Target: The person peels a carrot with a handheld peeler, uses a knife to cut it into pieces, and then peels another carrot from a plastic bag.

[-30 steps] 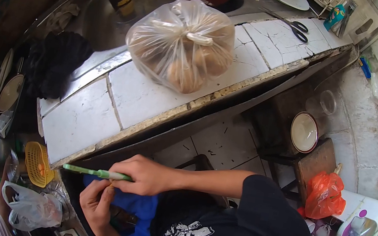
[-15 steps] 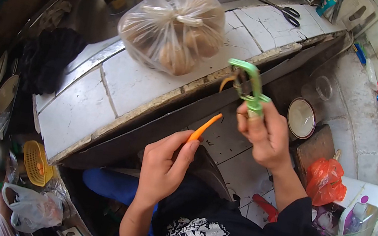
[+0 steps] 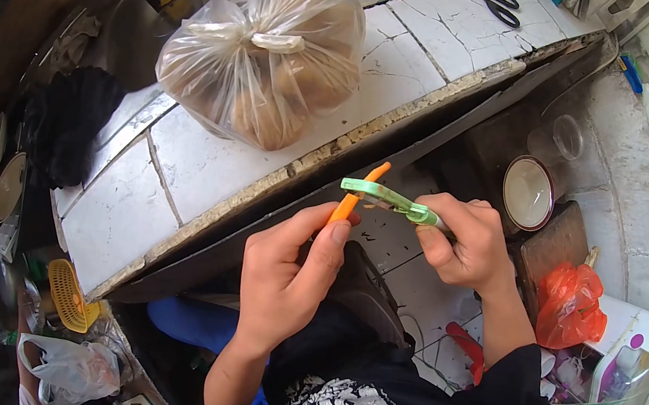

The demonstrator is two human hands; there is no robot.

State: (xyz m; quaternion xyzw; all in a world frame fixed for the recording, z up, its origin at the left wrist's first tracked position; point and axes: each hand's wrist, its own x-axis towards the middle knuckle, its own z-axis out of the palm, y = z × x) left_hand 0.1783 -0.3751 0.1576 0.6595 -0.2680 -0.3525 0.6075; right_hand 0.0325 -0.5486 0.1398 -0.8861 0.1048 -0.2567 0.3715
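Note:
Between the thumb and fingers of my left hand (image 3: 292, 270) is a slim carrot (image 3: 344, 208), its narrow tip pointing up and away from me. My right hand (image 3: 468, 242) grips a green peeler (image 3: 403, 204) by its handle. The peeler's head lies across the carrot just above my left fingertips and hides part of it. Both hands are in front of the tiled counter's edge, over the floor. The lower end of the carrot is hidden inside my left hand.
A tied clear plastic bag of round brown items (image 3: 270, 65) rests on the white tiled counter (image 3: 132, 196). Black scissors (image 3: 495, 4) lie farther back. To the right are a bowl (image 3: 528, 194), a red plastic bag (image 3: 571, 306) and a white container (image 3: 636, 340). A yellow basket (image 3: 71, 296) stands at lower left.
My right hand has brought the peeler down and left, from above the carrot onto it. My left hand keeps holding the carrot in nearly the same spot. The view has shifted slightly.

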